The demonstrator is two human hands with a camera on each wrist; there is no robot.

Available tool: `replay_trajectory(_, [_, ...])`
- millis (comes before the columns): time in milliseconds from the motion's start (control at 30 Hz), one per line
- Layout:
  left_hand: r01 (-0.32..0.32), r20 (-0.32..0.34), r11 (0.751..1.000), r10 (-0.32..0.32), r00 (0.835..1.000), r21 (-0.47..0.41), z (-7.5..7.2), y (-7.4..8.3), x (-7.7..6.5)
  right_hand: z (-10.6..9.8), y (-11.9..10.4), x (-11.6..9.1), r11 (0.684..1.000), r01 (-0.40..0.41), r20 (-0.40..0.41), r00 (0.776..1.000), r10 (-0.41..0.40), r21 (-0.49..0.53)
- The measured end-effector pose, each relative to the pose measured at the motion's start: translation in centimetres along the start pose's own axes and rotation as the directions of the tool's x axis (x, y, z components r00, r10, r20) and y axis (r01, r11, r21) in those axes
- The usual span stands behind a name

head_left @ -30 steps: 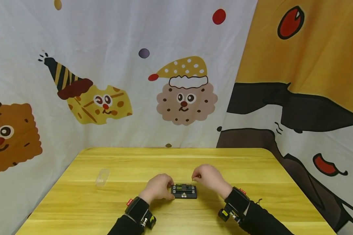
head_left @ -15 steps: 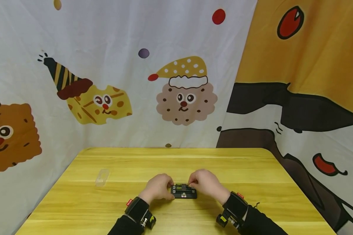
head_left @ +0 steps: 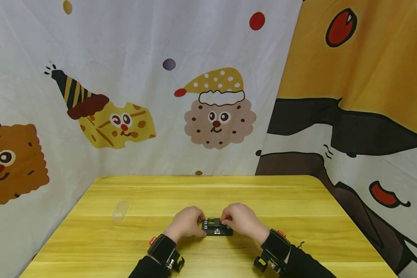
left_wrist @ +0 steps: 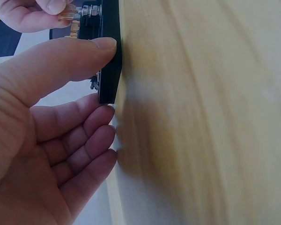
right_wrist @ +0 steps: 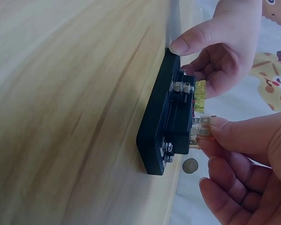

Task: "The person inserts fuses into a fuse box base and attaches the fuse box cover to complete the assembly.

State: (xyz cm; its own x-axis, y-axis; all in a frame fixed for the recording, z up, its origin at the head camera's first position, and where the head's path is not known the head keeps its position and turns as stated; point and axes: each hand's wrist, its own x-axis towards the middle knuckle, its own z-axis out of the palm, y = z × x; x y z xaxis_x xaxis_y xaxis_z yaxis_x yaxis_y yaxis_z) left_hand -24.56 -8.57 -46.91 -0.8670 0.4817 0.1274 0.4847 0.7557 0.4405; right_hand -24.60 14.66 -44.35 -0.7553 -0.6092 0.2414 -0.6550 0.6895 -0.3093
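A black fuse block [head_left: 217,232] with metal terminal bolts [right_wrist: 182,87] lies on the wooden table. My left hand [head_left: 187,223] holds its left end, the thumb pressing on the base and the fingertips at the edge. Yellow blade fuses [right_wrist: 200,96] stand in the block towards my left hand. With thumb and index finger, my right hand [head_left: 242,220] pinches a pale orange, see-through blade fuse [right_wrist: 203,120] at the top of the block. Another orange piece [right_wrist: 194,141] shows right beside it. The right fingers partly hide the fuse.
A small clear plastic case [head_left: 121,211] lies on the left part of the table [head_left: 160,193]. Behind the table hangs a white cloth [head_left: 135,34] printed with cartoon figures. Both wrists wear black straps with cameras.
My right hand has come left and down from beside the block to over its top, bringing the pinched fuse onto it. The left hand and the block have stayed in place.
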Motion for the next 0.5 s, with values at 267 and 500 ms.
replay_trajectory(267, [-0.004, -0.003, 1.0, 0.004, 1.0, -0.006, -0.05, -0.07, 0.05, 0.33, -0.07, 0.17, 1.0, -0.005, 0.006, 1.0, 0.005, -0.018])
replay_trajectory(500, [-0.009, -0.002, 1.0, 0.009, 1.0, -0.005, -0.09, -0.06, 0.05, 0.61, -0.19, 0.18, 0.999, -0.014, -0.005, 1.0, 0.014, -0.047])
